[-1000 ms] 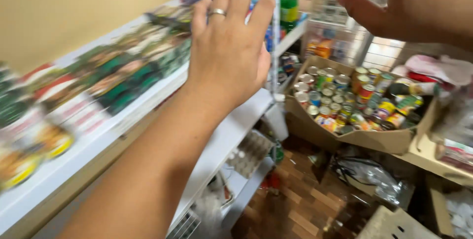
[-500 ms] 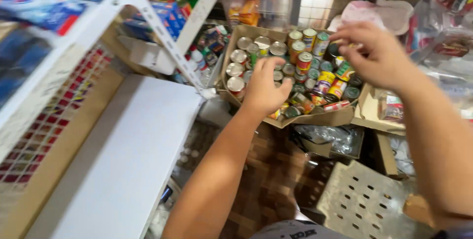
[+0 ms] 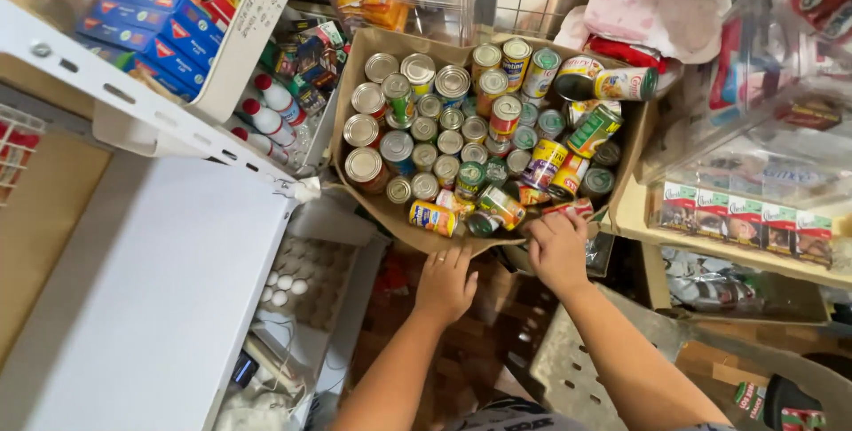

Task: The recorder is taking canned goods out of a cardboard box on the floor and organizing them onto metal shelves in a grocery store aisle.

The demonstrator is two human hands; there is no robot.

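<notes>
Far left: white shelf board (image 3: 151,289), bare on top, with a white upper shelf (image 3: 133,102) above it carrying blue cartons (image 3: 133,18) and red-capped white bottles (image 3: 266,120) tucked behind.

Lower centre-left: tray of white eggs (image 3: 302,284) beneath the shelf edge.

Centre: left hand (image 3: 446,284), ring on one finger, palm down, fingers together and flat against the near edge of the cardboard box (image 3: 382,209); whether it grips the edge cannot be told.

Centre, above the hands: the cardboard box, open-topped, packed with tin cans (image 3: 461,129), most upright with silver lids showing, several lying on their sides near the front and the right.

Centre-right: right hand (image 3: 557,249), fingers curled at the box's front right corner, touching the cardboard just beside a red-labelled can (image 3: 568,209); grip not clearly visible.

Right: clear plastic bins (image 3: 763,111); a row of small green-and-red packets (image 3: 745,218) along a wooden shelf (image 3: 630,213).
</notes>
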